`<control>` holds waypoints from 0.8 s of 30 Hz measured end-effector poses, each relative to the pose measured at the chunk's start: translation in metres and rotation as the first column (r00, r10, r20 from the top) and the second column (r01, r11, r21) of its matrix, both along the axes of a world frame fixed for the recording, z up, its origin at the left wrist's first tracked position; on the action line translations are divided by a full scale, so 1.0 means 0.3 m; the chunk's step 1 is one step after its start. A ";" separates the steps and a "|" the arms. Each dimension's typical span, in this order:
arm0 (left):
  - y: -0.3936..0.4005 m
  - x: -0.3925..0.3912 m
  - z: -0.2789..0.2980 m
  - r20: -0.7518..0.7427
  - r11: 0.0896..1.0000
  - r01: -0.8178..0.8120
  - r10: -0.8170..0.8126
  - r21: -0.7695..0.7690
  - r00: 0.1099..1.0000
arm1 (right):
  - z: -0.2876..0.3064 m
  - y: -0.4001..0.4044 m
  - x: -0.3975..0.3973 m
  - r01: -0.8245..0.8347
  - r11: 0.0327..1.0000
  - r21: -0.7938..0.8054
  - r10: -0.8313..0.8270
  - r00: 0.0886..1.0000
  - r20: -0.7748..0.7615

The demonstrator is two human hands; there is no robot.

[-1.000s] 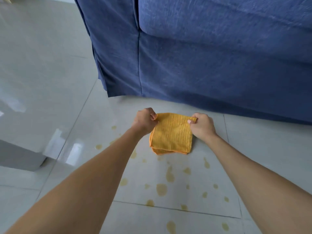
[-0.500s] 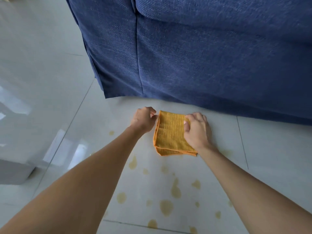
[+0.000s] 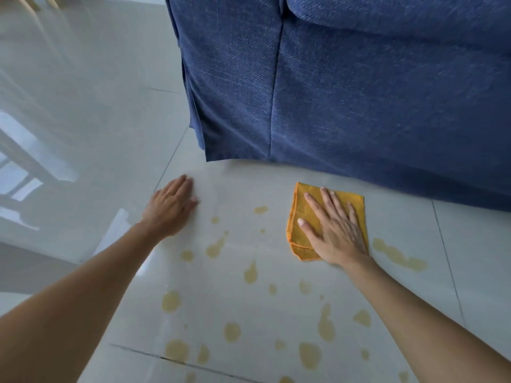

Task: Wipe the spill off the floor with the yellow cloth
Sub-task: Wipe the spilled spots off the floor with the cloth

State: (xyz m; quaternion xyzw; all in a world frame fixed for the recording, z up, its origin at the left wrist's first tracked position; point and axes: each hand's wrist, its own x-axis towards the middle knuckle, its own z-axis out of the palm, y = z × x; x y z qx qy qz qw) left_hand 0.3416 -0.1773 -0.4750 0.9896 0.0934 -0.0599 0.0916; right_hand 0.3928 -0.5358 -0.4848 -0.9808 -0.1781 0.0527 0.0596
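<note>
One yellow cloth [image 3: 327, 217], perhaps thirty drops [image 3: 250, 273]

Cloth [image 3: 302, 217] on floor [image 3: 484, 258], before sofa [image 3: 359, 92]

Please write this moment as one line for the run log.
phase: wiping not begun | right hand: flat on folded yellow cloth | left hand: flat on floor | spill: unwiped

A yellow cloth [image 3: 301, 217], amber spill [image 3: 250, 273] spots, pale grey floor [image 3: 83, 106], blue twill-weave sofa [image 3: 359, 92].
</note>
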 end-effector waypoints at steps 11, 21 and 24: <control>0.113 -0.213 -0.070 0.114 0.988 -0.152 0.153 -0.024 0.982 | -0.004 0.387 0.064 0.255 0.963 0.084 -0.254 0.967 -0.022; 0.117 -0.245 -0.081 0.117 0.990 -0.138 0.134 0.021 0.984 | 0.014 0.519 -0.064 -0.319 0.947 0.045 0.322 0.944 -0.067; 0.111 -0.295 -0.090 0.131 0.989 -0.144 0.137 0.044 0.982 | 0.010 0.361 -0.037 -0.327 0.945 0.027 0.328 0.944 -0.041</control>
